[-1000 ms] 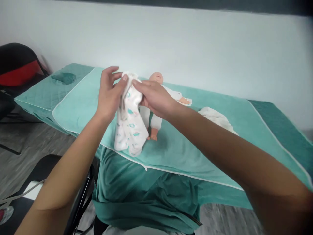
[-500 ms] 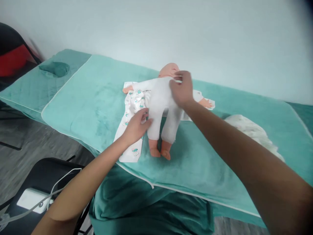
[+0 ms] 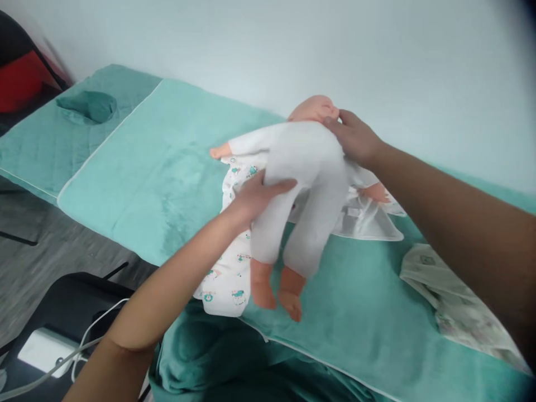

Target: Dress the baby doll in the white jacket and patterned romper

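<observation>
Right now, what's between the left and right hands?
The doll: in the head view, its white body fills the stretch from the left hand to the right hand.

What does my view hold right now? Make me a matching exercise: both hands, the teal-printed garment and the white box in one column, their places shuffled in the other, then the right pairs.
Things
1. left hand
2. right hand
3. teal-printed garment
4. white box

Places
A. on the seat of the black chair
B. at the head of the doll
C. on the teal cover, beside the doll's leg
D. at the doll's hip

Right pairs: 1-D, 2-B, 3-C, 4-A
</observation>
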A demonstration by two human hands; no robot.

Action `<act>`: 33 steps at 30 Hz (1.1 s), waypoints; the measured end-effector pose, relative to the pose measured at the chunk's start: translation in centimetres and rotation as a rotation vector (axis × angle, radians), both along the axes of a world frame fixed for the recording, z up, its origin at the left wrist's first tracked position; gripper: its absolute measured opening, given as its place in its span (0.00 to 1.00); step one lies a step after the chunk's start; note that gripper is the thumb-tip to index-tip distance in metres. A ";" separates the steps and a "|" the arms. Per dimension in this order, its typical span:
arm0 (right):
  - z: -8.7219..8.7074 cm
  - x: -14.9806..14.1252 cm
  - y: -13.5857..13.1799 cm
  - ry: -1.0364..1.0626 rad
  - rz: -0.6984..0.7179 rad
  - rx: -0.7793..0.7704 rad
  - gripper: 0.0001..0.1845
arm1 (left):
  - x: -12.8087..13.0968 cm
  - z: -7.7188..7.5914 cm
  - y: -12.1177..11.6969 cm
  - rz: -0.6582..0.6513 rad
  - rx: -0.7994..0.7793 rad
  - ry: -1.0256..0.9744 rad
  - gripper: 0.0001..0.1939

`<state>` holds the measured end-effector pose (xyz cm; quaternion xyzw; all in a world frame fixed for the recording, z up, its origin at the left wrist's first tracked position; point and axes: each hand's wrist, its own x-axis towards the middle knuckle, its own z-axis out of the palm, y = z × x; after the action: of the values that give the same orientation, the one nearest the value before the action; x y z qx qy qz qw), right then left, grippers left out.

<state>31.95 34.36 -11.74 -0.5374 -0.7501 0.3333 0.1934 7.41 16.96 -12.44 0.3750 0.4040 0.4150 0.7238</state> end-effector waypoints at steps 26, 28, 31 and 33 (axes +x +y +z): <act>-2.7 0.9 -5.6 -0.820 -0.049 0.045 0.27 | -7.9 0.5 -9.2 -0.411 1.197 1.547 0.32; -2.0 0.4 -8.6 -0.833 0.060 0.109 0.22 | -7.0 -0.1 -8.7 -0.442 1.235 1.590 0.30; -0.5 -1.6 -13.9 -0.786 0.224 0.246 0.18 | -5.9 0.2 -7.3 -0.528 1.348 1.649 0.18; 0.4 -3.1 -17.6 -0.786 0.337 0.316 0.17 | -5.1 0.9 -6.7 -0.581 1.424 1.653 0.13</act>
<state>28.87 16.73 -11.29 -0.4573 -0.8853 0.0123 -0.0831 2.33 10.24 -11.59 0.9417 0.3280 -0.0087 -0.0748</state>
